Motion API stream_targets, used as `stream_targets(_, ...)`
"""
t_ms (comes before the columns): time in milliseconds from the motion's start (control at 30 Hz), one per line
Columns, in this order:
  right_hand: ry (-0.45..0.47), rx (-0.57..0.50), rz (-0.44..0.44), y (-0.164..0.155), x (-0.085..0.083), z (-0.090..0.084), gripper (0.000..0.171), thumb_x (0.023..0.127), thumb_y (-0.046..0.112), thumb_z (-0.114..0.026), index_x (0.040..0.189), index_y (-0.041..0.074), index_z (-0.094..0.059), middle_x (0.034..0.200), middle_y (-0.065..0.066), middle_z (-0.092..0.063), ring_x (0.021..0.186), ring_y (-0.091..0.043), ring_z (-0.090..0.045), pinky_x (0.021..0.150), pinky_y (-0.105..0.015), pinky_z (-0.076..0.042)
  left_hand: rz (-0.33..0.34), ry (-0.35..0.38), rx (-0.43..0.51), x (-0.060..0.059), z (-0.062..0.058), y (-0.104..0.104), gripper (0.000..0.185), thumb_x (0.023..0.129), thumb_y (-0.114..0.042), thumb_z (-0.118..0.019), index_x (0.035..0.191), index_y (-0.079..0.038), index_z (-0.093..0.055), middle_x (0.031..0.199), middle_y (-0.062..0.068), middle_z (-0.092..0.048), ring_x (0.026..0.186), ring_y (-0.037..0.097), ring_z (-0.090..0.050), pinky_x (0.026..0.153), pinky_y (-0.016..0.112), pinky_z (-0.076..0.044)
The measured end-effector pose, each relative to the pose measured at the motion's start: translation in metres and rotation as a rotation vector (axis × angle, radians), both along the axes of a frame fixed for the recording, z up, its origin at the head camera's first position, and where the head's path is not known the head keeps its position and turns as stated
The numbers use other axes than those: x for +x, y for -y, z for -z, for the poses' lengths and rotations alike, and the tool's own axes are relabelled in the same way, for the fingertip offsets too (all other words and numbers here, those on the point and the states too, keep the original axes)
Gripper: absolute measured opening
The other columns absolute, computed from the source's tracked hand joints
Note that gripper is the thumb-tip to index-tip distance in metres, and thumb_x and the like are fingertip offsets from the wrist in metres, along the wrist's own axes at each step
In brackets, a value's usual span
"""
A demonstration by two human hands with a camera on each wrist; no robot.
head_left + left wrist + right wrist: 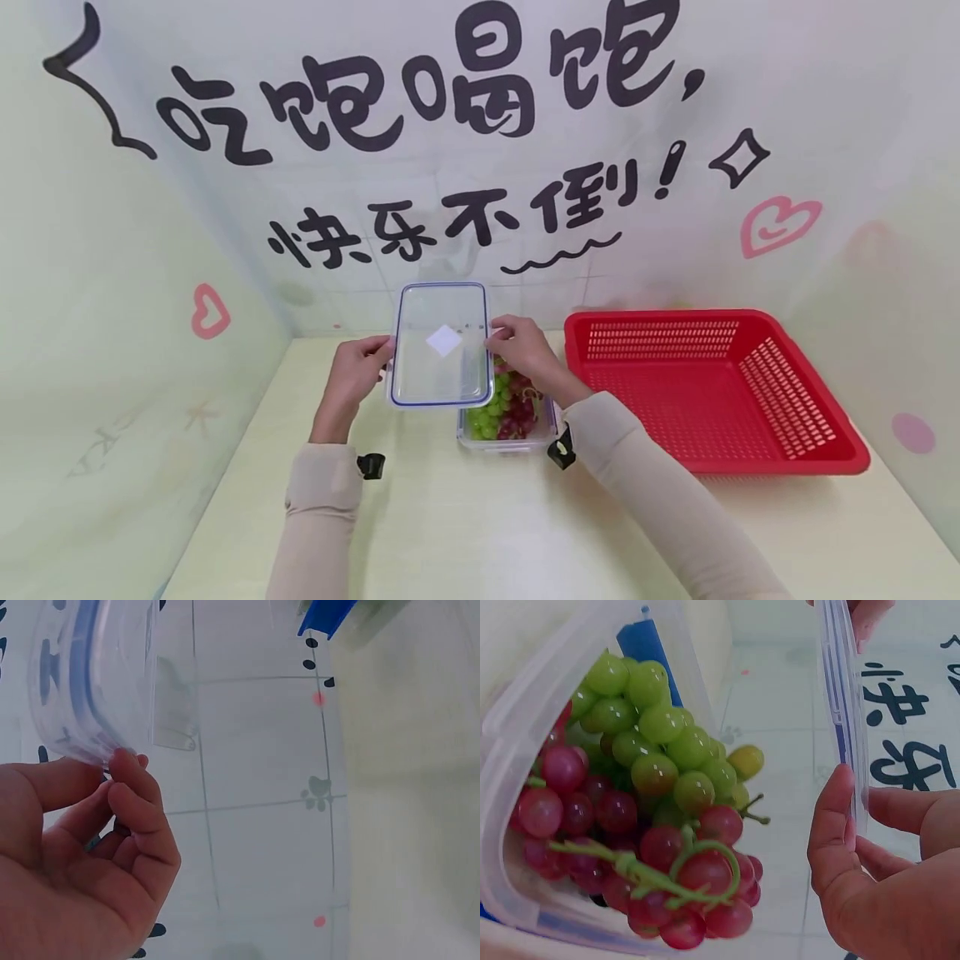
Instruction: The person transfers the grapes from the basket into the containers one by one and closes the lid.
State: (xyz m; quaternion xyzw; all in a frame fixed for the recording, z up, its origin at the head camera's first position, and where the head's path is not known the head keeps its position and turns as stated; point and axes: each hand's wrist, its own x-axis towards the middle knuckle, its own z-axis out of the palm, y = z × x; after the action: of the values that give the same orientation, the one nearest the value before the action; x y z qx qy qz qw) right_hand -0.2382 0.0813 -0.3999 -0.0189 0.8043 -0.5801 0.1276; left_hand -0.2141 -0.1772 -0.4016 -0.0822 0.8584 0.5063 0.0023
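Pale table point(480, 517) under us: our left hand point(356, 371) and right hand point(525, 346) pinch the clear lid point(440, 346) by its side edges, raised just above the box point(504, 440) of grapes point(501, 408) (red basket point(712, 392) beside).

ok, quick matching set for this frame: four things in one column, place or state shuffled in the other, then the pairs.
Things
1. clear rectangular plastic lid with blue seal
2. green and red grapes
3. red perforated plastic basket
4. clear plastic container

States
A. nothing visible inside, right side of table
B. held up by both hands
C. inside the container
D. on the table, uncovered

Pairs: 1-B, 2-C, 3-A, 4-D
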Motion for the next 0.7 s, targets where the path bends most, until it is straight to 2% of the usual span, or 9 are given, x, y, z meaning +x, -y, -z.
stream_targets(133,-0.029,0.041,-0.015,-0.009,-0.003,-0.003,0.046,0.097,0.013,-0.063,0.141,0.007,-0.052,0.114,-0.015,-0.061,0.085,-0.024,-0.068,0.073,-0.031,-0.061,-0.014,-0.020,0.009,-0.003,-0.002,-0.008,0.035,0.103,-0.024,-0.054,0.128,-0.002,-0.066,0.103,0.013,-0.066,0.088,0.019,-0.057,0.071,0.026,-0.049)
stream_targets(267,-0.058,0.021,-0.004,-0.016,-0.006,-0.007,0.047,0.096,0.012,-0.064,0.142,0.008,-0.053,0.114,-0.015,-0.062,0.079,-0.020,-0.067,0.068,-0.028,-0.061,-0.037,-0.051,0.022,-0.007,-0.002,-0.016,0.033,0.102,-0.022,-0.056,0.126,-0.002,-0.067,0.102,0.013,-0.067,0.086,0.018,-0.058,0.068,0.023,-0.048)
stream_targets(433,-0.065,-0.003,0.025,-0.025,-0.009,-0.013,0.048,0.097,0.012,-0.064,0.143,0.013,-0.053,0.114,-0.014,-0.061,0.086,-0.024,-0.066,0.074,-0.034,-0.061,-0.062,-0.091,0.054,-0.009,-0.004,-0.026,0.031,0.100,-0.020,-0.059,0.124,-0.003,-0.069,0.100,0.014,-0.069,0.081,0.015,-0.060,0.065,0.021,-0.049)
stream_targets(567,-0.106,-0.018,0.039,-0.033,-0.012,-0.018,0.046,0.097,0.009,-0.063,0.142,0.013,-0.054,0.112,-0.016,-0.061,0.095,-0.029,-0.065,0.080,-0.043,-0.061,-0.065,-0.121,0.064,-0.011,-0.008,-0.035,0.029,0.100,-0.020,-0.061,0.123,-0.005,-0.070,0.098,0.013,-0.070,0.079,0.014,-0.061,0.064,0.020,-0.049)
stream_targets(700,-0.135,-0.074,0.051,-0.040,-0.014,-0.020,0.045,0.096,0.004,-0.063,0.140,0.012,-0.055,0.110,-0.018,-0.061,0.096,-0.030,-0.065,0.079,-0.049,-0.060,-0.071,-0.160,0.066,-0.014,-0.009,-0.043,0.026,0.099,-0.019,-0.062,0.120,-0.005,-0.072,0.098,0.015,-0.071,0.078,0.016,-0.062,0.063,0.019,-0.048)
